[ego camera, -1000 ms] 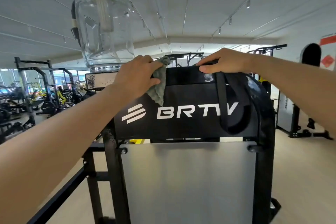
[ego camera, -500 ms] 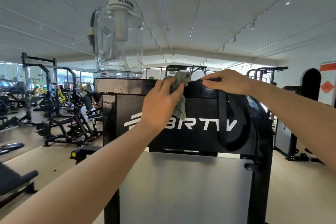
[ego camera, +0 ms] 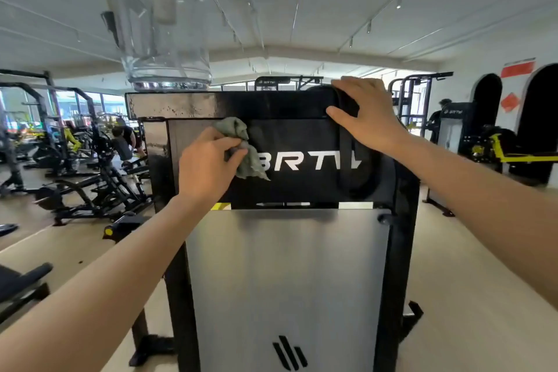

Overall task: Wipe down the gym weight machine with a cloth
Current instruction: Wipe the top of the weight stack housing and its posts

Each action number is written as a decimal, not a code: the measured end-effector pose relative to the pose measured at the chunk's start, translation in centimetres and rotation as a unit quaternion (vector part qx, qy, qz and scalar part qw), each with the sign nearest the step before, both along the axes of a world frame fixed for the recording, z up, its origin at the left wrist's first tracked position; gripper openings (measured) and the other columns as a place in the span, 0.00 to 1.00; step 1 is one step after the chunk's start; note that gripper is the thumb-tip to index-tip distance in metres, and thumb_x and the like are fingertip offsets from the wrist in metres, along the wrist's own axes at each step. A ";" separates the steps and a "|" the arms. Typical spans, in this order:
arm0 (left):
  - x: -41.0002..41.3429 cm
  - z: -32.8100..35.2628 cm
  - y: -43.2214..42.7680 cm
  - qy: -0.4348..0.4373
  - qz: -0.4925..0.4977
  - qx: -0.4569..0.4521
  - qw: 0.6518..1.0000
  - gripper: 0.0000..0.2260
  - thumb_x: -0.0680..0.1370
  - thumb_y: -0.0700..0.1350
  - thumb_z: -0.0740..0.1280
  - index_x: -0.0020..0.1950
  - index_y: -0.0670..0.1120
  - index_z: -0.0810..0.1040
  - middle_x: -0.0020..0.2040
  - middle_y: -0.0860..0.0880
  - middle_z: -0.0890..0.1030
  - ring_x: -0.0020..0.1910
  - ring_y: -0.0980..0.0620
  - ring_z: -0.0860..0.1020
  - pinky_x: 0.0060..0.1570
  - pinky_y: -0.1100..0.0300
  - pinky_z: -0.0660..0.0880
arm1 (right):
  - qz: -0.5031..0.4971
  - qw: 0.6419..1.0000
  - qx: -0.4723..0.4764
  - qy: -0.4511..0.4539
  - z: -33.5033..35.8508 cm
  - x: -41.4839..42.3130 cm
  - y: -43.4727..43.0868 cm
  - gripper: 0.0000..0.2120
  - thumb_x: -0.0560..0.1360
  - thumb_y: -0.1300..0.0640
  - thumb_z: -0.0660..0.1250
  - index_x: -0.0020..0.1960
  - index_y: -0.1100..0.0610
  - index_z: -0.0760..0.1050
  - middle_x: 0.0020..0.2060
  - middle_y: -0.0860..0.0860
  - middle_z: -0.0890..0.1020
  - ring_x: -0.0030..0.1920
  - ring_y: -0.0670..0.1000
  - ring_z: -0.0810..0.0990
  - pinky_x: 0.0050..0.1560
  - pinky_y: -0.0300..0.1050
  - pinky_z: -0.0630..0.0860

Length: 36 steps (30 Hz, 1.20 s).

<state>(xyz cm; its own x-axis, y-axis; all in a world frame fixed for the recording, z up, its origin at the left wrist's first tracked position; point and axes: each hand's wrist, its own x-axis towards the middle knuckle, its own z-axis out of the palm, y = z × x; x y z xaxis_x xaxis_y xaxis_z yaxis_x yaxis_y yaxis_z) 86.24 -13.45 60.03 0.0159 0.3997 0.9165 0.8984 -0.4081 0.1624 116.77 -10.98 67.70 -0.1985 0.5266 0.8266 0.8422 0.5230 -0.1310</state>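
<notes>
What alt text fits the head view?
A left hand holds a bunched grey cloth against the black BRTW panel of the weight machine, while the right hand grips its top edge over a black strap. A clear jug stands on top.

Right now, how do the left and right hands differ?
Left hand grips the cloth against the logo panel; right hand clasps the black strap over the top edge of the machine, no cloth. Left hand sits lower, on the panel face; right hand higher. Both are on the machine.
</notes>
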 end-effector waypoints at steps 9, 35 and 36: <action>6.5 -10.0 -4.1 -0.015 -0.179 -0.198 0.964 0.18 0.75 0.64 0.69 0.44 0.50 0.86 0.37 0.53 0.82 0.35 0.55 0.78 0.38 0.52 0.76 | 0.055 0.980 -0.001 0.190 -20.2 -2.9 -9.2 0.15 0.74 0.45 0.72 0.59 0.49 0.80 0.60 0.44 0.75 0.61 0.48 0.70 0.60 0.40 0.65; 22.7 -24.7 -5.1 -0.278 -0.240 -0.371 0.853 0.08 0.78 0.37 0.72 0.46 0.51 0.83 0.42 0.52 0.84 0.33 0.46 0.82 0.35 0.54 0.81 | -0.025 0.798 -0.252 0.546 -34.1 11.9 -8.7 0.07 0.78 0.63 0.70 0.51 0.53 0.83 0.43 0.50 0.86 0.44 0.52 0.86 0.46 0.49 0.84; 24.0 -24.9 -4.9 -0.302 -0.247 -0.355 0.850 0.09 0.78 0.36 0.70 0.47 0.50 0.82 0.45 0.50 0.83 0.33 0.45 0.82 0.33 0.59 0.80 | -0.008 0.785 -0.253 0.565 -34.1 12.4 -8.1 0.09 0.78 0.64 0.70 0.55 0.53 0.82 0.46 0.50 0.86 0.47 0.51 0.85 0.49 0.48 0.84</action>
